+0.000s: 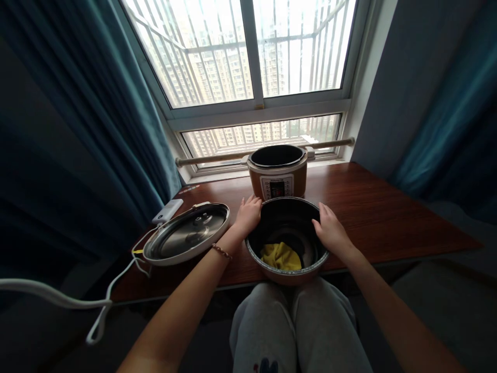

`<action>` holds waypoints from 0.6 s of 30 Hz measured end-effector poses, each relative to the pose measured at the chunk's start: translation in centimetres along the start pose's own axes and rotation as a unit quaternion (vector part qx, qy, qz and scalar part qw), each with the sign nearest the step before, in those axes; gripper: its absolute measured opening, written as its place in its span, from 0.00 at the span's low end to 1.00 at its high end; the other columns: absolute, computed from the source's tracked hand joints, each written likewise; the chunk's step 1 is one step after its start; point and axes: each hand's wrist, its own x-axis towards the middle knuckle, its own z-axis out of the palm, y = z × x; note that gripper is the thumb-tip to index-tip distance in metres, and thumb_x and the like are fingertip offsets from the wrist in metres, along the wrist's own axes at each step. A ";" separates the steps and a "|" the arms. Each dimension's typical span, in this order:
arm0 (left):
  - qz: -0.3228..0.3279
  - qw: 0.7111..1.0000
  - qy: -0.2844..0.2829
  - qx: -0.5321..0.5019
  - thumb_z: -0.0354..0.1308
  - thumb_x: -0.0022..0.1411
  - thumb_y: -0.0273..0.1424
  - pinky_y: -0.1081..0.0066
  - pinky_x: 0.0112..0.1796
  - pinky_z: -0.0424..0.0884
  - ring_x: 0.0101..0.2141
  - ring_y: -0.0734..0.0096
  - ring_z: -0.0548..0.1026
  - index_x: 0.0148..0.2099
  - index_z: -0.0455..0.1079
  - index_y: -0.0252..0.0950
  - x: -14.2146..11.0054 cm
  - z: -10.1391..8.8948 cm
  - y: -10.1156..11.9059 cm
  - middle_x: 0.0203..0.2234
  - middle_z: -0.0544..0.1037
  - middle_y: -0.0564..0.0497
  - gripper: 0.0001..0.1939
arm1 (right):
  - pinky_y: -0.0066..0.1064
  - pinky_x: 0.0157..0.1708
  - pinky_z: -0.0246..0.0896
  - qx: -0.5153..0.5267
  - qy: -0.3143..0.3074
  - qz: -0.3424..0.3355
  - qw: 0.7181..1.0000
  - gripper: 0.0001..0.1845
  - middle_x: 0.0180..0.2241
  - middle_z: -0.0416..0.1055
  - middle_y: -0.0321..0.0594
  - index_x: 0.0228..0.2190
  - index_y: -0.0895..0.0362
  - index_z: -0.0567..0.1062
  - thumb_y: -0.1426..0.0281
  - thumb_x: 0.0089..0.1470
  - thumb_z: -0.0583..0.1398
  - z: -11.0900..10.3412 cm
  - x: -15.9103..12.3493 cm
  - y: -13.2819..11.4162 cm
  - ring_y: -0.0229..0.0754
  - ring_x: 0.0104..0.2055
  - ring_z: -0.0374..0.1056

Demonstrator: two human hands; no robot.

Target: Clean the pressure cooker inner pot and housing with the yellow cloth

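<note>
A wide cooking pot (308, 228) with a black inside and a speckled grey rim sits at the front edge of the table, just above my knees and tipped toward me. A crumpled yellow cloth (282, 256) lies in its bottom. My left hand (249, 211) grips the pot's rim at the left, fingers pointing forward. On the opposite side, my right hand (330, 228) holds the rim, its thumb over the inner edge and its fingers along the outside. Right behind the pot stands an electric cooker (256, 178) with its top uncovered and a control panel facing me.
Left of the pot, a round lid (186, 233) lies with its shiny inner side up. A white power strip (168, 211) and white cable (120, 274) run down the table's left side. Behind the wooden table (373, 207) are a rail and a barred window (298, 52).
</note>
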 end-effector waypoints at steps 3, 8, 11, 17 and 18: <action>0.052 0.998 0.022 0.024 0.44 0.62 0.24 0.53 0.59 0.40 0.61 0.61 0.48 0.55 0.61 0.32 0.1 -1.3 1.1 0.58 0.60 0.41 0.19 | 0.36 0.55 0.52 0.011 -0.031 0.034 0.999 0.27 0.55 0.58 0.57 0.55 0.71 0.57 0.73 0.55 0.48 0.4 -0.2 0.3 0.48 0.58 0.54; 0.150 0.978 -0.142 -0.030 0.45 0.61 0.24 0.55 0.56 0.52 0.57 0.57 0.57 0.48 0.68 0.36 0.3 -3.3 5.2 0.53 0.66 0.41 0.16 | 0.36 0.54 0.54 -0.001 -0.049 0.049 0.998 0.27 0.56 0.57 0.56 0.55 0.70 0.57 0.76 0.54 0.48 -0.2 0.0 -0.3 0.49 0.58 0.55; 0.138 0.913 -0.376 -0.075 0.56 0.51 0.25 0.61 0.45 0.68 0.41 0.58 0.73 0.36 0.74 0.39 -0.3 -2.0 7.7 0.36 0.77 0.47 0.09 | 0.35 0.54 0.54 -0.005 -0.050 0.052 0.997 0.27 0.55 0.58 0.57 0.55 0.70 0.58 0.78 0.53 0.47 -0.5 -0.1 -0.5 0.49 0.57 0.56; 0.051 0.880 -0.466 -0.084 0.66 0.43 0.28 0.64 0.25 0.72 0.22 0.65 0.73 0.26 0.73 0.34 -1.6 3.6 9.4 0.19 0.74 0.52 0.06 | 0.34 0.53 0.55 0.005 -0.049 0.060 0.997 0.28 0.56 0.58 0.53 0.56 0.67 0.58 0.80 0.51 0.46 -0.4 -0.2 -0.4 0.48 0.56 0.57; 0.036 0.892 -0.441 -0.098 0.64 0.48 0.31 0.64 0.27 0.72 0.24 0.67 0.73 0.30 0.73 0.33 -1.4 4.3 9.2 0.22 0.75 0.51 0.07 | 0.34 0.53 0.55 0.005 -0.050 0.060 0.997 0.28 0.56 0.57 0.53 0.56 0.67 0.57 0.80 0.51 0.46 -0.4 -0.2 -0.4 0.48 0.56 0.57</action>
